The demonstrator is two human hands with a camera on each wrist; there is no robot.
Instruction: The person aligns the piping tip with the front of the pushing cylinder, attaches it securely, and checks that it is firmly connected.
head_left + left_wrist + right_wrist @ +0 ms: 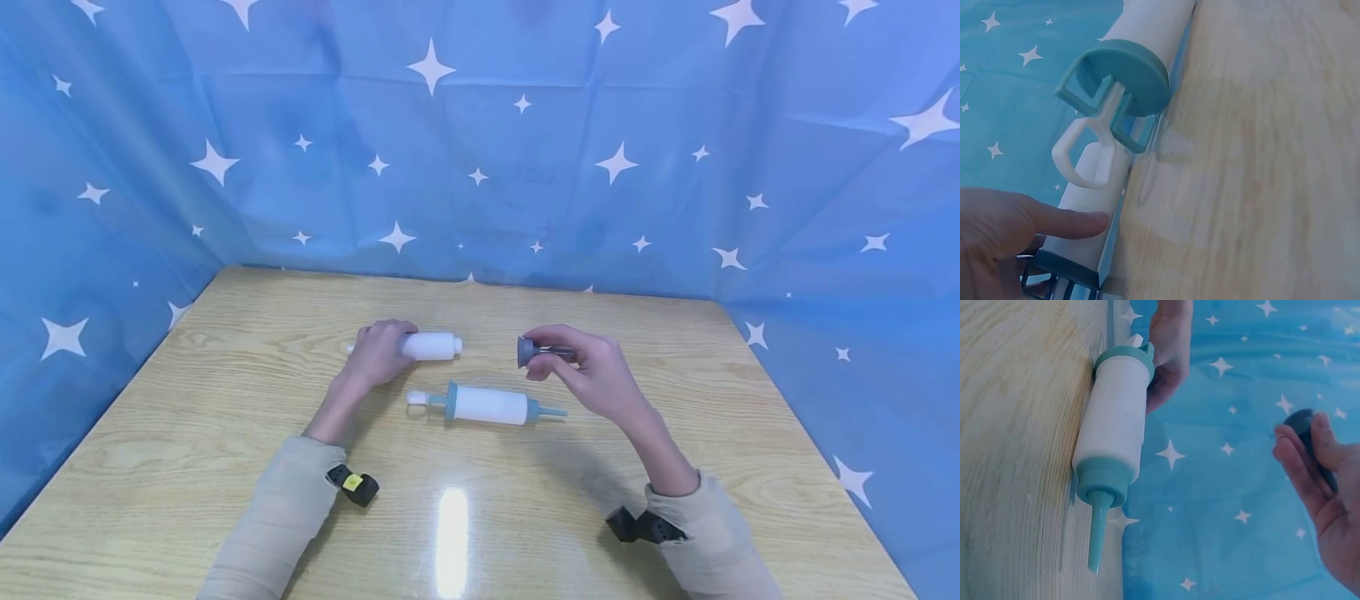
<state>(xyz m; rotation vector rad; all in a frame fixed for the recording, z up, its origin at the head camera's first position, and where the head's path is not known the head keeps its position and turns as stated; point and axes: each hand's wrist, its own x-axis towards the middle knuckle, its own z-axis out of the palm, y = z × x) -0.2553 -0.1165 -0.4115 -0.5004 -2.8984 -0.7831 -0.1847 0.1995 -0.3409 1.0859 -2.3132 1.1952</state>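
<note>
My left hand grips a white syringe-like barrel lying on the table; in the left wrist view its dark teal collar shows below the thumb. The end of this barrel toward the right shows a short white neck, with no nozzle on it. My right hand pinches a dark grey nozzle between thumb and fingers, above the table, its wide end facing left and its narrow part toward the palm. Closer to me lies a second syringe, with teal collar, teal nozzle and white ring handle, touched by neither hand.
The wooden table carries these things and reflects a bright strip of light near its front. A blue curtain with white stars closes off the back and both sides. Black wrist cameras sit on both sleeves.
</note>
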